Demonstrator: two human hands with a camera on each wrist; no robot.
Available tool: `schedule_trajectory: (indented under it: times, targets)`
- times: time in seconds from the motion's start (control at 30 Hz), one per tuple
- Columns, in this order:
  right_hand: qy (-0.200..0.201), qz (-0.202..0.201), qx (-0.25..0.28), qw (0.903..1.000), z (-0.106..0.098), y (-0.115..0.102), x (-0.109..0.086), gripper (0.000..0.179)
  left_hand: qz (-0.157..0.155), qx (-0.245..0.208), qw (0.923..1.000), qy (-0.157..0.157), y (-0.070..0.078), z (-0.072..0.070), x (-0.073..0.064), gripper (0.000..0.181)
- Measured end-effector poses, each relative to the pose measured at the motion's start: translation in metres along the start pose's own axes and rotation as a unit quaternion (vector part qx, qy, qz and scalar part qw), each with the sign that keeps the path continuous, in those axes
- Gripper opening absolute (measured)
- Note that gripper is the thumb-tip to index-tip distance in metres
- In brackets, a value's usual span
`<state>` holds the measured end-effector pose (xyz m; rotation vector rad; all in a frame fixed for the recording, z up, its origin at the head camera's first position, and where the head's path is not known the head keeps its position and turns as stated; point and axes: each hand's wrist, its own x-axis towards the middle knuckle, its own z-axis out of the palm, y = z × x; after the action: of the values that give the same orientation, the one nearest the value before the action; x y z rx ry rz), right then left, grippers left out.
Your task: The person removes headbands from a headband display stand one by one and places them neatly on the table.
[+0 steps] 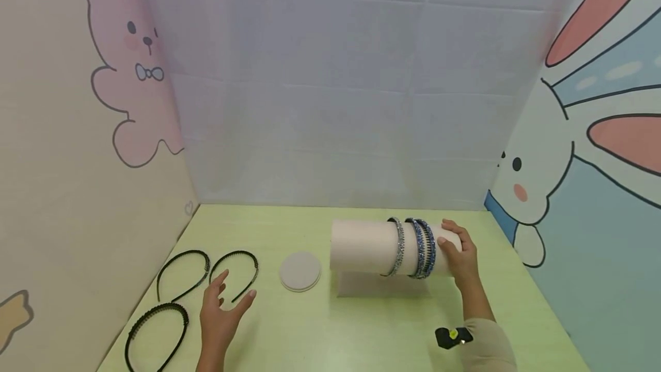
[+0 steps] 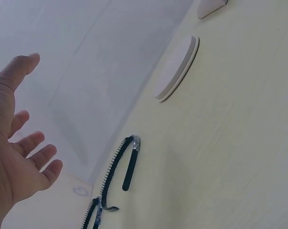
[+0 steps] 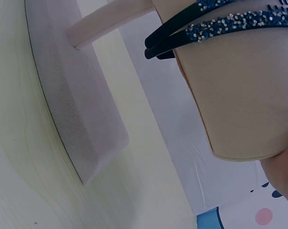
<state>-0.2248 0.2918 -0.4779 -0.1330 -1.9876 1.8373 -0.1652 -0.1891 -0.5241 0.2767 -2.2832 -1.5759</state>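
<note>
Three glittery headbands (image 1: 420, 245) wrap the white display roll (image 1: 360, 245), which stands on the counter (image 1: 335, 332). The right grip (image 1: 462, 256) holds the roll's right end, thumb in front; the left grip (image 1: 219, 317) has fingers spread, holding nothing, near black headbands (image 1: 207, 261) left of the roll. The roll looks light, firm and smooth, best held by its bare ends; the bands seem springy, brittle if overspread, best taken near both tips
</note>
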Motion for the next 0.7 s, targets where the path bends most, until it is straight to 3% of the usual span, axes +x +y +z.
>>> schedule_trajectory:
  times: [0.4,0.7]
  targets:
    - [0.001,0.006,0.0,1.0,0.001,-0.004,0.0,0.031,0.062,-0.024,0.9971,-0.037,0.02,0.023,0.002,0.075]
    - [0.0,0.008,-0.006,0.9999,0.004,-0.018,-0.007,0.03,0.137,-0.061,0.9858,-0.076,0.041,0.041,0.004,0.073]
